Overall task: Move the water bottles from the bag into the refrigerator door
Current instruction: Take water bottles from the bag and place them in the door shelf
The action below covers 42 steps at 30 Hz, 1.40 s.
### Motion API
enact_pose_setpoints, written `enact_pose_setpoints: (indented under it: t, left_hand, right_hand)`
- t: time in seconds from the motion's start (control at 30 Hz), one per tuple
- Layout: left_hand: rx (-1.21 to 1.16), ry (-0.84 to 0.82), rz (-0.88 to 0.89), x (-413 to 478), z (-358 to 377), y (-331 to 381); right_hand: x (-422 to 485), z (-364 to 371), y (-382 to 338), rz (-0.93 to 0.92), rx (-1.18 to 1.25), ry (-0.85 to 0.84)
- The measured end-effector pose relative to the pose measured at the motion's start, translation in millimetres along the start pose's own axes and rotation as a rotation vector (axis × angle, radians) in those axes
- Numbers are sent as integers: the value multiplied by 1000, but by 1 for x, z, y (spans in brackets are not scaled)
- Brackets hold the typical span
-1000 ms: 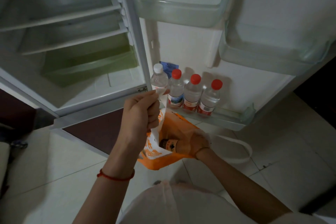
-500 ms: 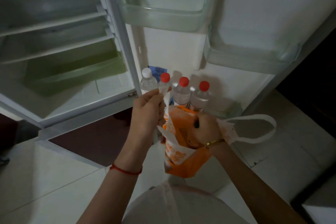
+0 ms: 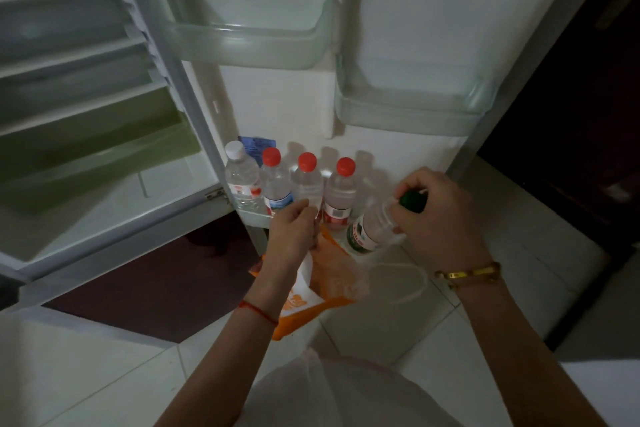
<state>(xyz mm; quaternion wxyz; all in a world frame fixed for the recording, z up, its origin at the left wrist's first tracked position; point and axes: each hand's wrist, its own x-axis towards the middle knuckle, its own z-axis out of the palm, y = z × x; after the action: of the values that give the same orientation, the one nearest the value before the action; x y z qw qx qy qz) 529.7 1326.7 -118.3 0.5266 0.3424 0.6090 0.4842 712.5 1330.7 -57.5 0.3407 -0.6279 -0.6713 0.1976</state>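
Note:
My right hand (image 3: 434, 215) grips a clear water bottle (image 3: 370, 230) with a green cap and green label near its neck, holding it tilted just in front of the bottom door shelf (image 3: 254, 217). My left hand (image 3: 294, 232) pinches the white handle of the orange bag (image 3: 332, 274), which hangs below it above the floor. On the bottom door shelf stand a white-capped bottle (image 3: 240, 173) and three red-capped bottles (image 3: 306, 180) in a row. The shelf's right part is hidden behind the held bottle and my right hand.
Two empty door bins (image 3: 249, 45) (image 3: 408, 111) hang higher on the open fridge door. The fridge interior (image 3: 86, 107) with its shelves and a green drawer lies to the left. The bag's second white handle (image 3: 412, 284) dangles over the pale tiled floor.
My right hand has come out of the bag holding the green-capped bottle and moved up and right toward the bottom door shelf. My left hand still holds the bag handle.

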Motion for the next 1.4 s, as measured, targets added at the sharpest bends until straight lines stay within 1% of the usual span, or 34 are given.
enact_pose_setpoints:
  t: [0.2,0.33,0.47,0.6,0.77,1.03,1.2,1.33,1.4]
  left_hand:
    - [14,11,-7,9,8,-11]
    - [31,58,-2,9,9,-12]
    - [61,115,-7,5,5,-15]
    - [72,211,-6,0,-5,-24]
    - [45,304,-6,-8,-16,-28]
    - [83,386,3,-16,-26,-40]
    - [132,443,-18,-20,-33,-46]
    - [168,506,-20,-21,-42,-51]
    - [187,538,-17,-23,-47,-53]
  right_hand:
    - [7,-18,-7,-33,-1,74]
    - [20,-11,-6,-70,-29,97]
    - [39,11,5,-68,-85,48]
    - [57,23,7,-107,-135,37]
    - [60,39,22,-121,-186,-51]
    - [70,61,53,-120,-169,-144]
    - [75,61,49,-158,-191,-146]
    - [60,52,35,-236,-316,-233]
    - [47,50,23,-290,-288,-280]
